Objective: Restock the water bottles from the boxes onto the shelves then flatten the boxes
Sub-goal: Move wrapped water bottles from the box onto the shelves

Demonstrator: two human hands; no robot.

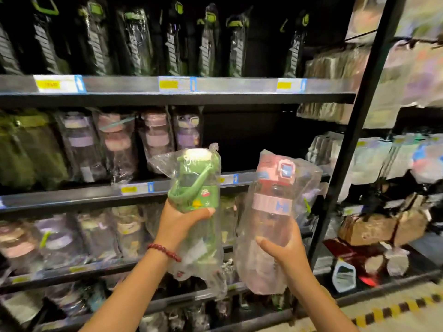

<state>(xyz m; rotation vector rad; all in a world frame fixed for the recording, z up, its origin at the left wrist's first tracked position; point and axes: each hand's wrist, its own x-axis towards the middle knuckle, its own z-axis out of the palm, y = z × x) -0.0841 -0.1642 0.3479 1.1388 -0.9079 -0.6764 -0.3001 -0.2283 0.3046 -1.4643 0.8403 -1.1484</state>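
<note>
**Head view: two bagged bottles in hand, shelf gap straight ahead**

Head view, both grips loaded. Our left hand [178, 220] wraps the green bottle [195, 188] around its lower body, thumb across the front, fingers curled behind. Our right hand [284, 246] holds the pink bottle [274, 207] low on its clear body, thumb in front, fingers round the back. Both bottles are upright, each in a loose clear plastic bag, side by side and apart, held up in front of the shelving. A red bead bracelet [164, 251] sits on the left wrist.

Step, as we read it: restocking, mid-carry; neither bottle is shelved. No boxes in view, so flattening comes later.

Behind the bottles the middle shelf [72, 197] carries a row of bagged bottles [117, 140] on its left part; to the right of that row there's a dark gap [251, 137]. Likely target, though we can't confirm.

Next move calls for lifting over the shelf lip, setting each base down flat beside the existing row, and keeping slack bag plastic from snagging the neighbours. Bags look slippery, so hold firm.
</note>
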